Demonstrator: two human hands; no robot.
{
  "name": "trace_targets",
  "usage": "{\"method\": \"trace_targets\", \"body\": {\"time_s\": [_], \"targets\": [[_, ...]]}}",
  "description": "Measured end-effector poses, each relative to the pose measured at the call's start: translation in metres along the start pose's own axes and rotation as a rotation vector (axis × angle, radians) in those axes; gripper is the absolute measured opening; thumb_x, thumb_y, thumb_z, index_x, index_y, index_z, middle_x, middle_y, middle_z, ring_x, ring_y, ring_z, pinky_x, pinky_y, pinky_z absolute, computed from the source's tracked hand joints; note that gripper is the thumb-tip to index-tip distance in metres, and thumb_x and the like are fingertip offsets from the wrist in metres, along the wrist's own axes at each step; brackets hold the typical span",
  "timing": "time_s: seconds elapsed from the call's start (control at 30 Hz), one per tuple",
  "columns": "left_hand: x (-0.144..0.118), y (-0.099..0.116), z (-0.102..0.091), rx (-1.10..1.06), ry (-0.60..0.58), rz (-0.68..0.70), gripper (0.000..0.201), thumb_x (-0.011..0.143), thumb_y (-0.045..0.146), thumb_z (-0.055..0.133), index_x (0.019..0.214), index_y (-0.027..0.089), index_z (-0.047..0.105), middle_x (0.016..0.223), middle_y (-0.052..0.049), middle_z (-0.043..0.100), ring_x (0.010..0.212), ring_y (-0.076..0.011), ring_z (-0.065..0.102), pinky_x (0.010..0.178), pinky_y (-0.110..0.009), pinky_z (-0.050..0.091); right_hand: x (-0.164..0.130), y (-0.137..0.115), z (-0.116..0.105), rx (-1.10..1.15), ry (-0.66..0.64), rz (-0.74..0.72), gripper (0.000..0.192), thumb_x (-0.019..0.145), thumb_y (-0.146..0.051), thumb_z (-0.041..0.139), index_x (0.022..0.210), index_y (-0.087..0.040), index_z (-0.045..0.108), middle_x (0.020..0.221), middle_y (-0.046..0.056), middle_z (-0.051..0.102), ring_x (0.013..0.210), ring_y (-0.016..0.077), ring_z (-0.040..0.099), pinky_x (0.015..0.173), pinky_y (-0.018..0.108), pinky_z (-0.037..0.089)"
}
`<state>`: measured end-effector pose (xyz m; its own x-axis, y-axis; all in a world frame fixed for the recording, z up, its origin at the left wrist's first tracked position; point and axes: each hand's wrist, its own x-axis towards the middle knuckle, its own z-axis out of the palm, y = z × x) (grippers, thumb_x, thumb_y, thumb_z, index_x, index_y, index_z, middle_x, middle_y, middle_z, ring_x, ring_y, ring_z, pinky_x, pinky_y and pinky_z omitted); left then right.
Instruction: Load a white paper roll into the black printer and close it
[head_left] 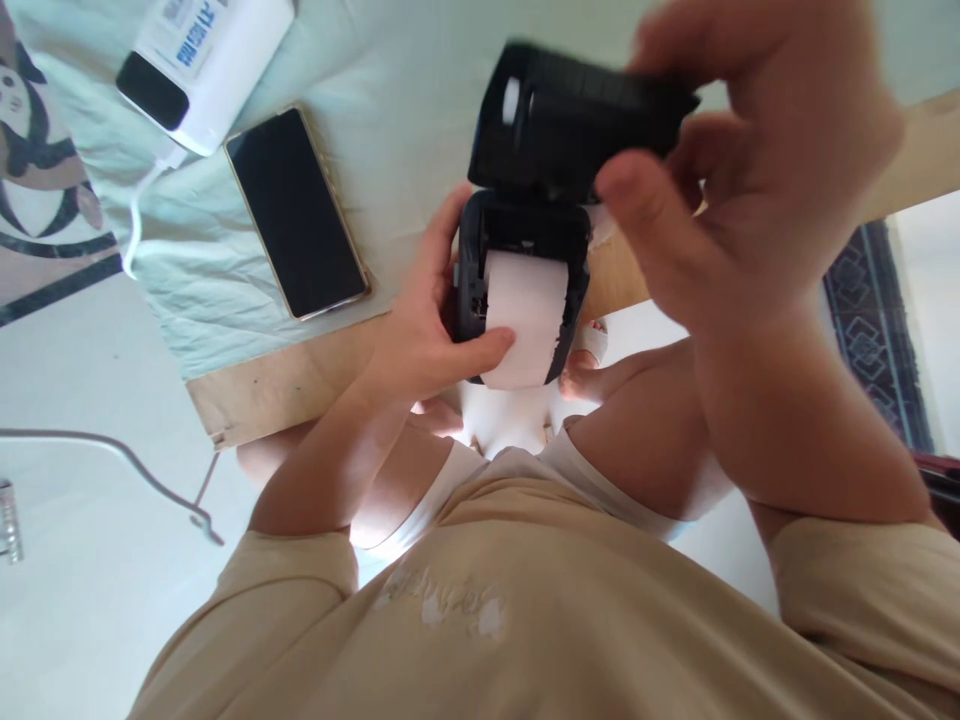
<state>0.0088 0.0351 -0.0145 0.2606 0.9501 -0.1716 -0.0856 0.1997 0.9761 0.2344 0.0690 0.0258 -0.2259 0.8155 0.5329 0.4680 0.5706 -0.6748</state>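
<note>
Head view: black printer (525, 250), lid open

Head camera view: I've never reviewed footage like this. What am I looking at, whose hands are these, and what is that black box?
The single picture comes from a camera worn on a person's head, looking down over their beige shirt at their own two bare hands; there is no machine arm. The left hand grips a small black printer, thumb resting on the white paper roll sitting inside it. The right hand, close to the lens and blurred, holds the printer's open hinged lid. Beyond the hands is a wooden table under a pale green cloth. On the cloth lie a dark-screened smartphone and a white power bank with a white cable plugged in.
</note>
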Motion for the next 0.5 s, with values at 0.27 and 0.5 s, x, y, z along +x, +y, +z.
{"method": "trace_targets", "body": {"time_s": [0.27,0.5], "targets": [[-0.001,-0.002,0.000,-0.020,0.004,-0.005,0.096,0.067,0.027,0.089,0.153,0.032,0.049,0.144,-0.008,0.066,0.126,-0.0313,0.067,0.104,-0.040,0.059,-0.007,-0.014,-0.002,-0.085,-0.233,-0.090,0.006,0.087,-0.022,0.072,0.093,-0.021,0.069,0.108,0.006,0.065,0.081,0.0104,0.061,0.068,0.026,0.051],[-0.003,0.002,0.002,-0.025,-0.015,0.023,0.098,0.068,0.024,0.086,0.157,0.032,0.046,0.148,-0.007,0.063,0.136,-0.0302,0.063,0.118,-0.042,0.052,-0.011,-0.006,-0.002,-0.039,-0.360,-0.140,0.009,0.088,-0.022,0.076,0.097,-0.025,0.076,0.098,0.001,0.060,0.061,0.0018,0.045,0.063,0.022,0.046]]}}
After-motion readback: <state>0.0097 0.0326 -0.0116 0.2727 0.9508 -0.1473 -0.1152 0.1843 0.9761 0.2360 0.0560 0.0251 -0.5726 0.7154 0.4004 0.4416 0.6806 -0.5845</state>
